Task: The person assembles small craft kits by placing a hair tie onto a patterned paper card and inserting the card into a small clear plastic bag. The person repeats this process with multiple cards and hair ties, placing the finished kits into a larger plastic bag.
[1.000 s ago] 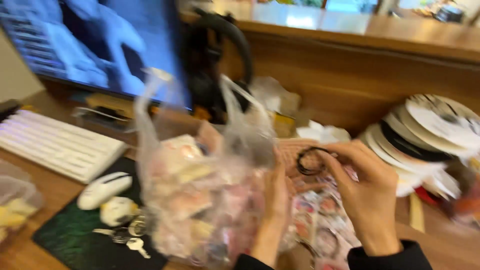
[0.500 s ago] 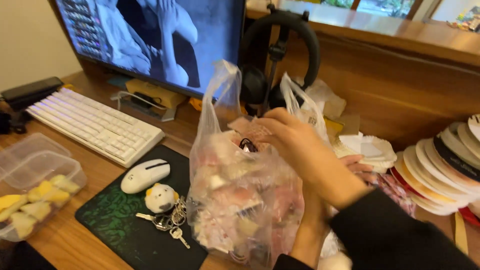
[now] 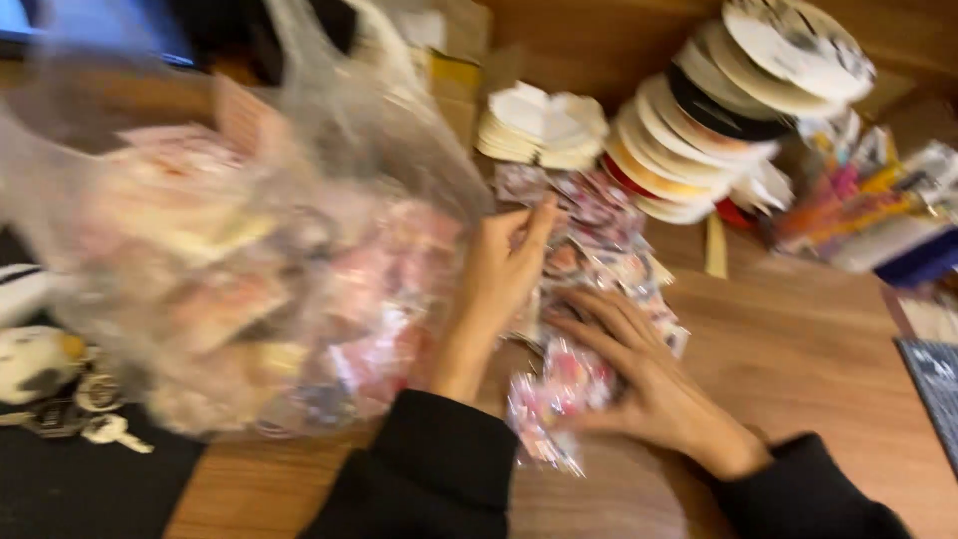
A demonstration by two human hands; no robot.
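Clear, crinkled plastic is filling the left half of the view: one thin bag stuffed with small pink-and-white wrapped packets is sitting on the wooden counter, too blurred for its contents to be counted. The left hand is resting against the bag's right side, its fingers stretched out loosely and touching the top of a loose heap of the same small packets just beside the bag; it is not gripping anything that can be made out. The right hand is lying flat on the lower part of that heap, fingers spread wide and pressing down on the packets rather than closing on one. Judging by this, both hands are sorting or gathering the loose packets next to the bag, and the next move is likely calling for a pinch on a single packet, which the slippery wrappers could make fiddly. Behind the heap, one leaning stack of round discs and one smaller stack of pale paper pieces are standing. At the left edge, one bunch of keys is lying on a dark mat.
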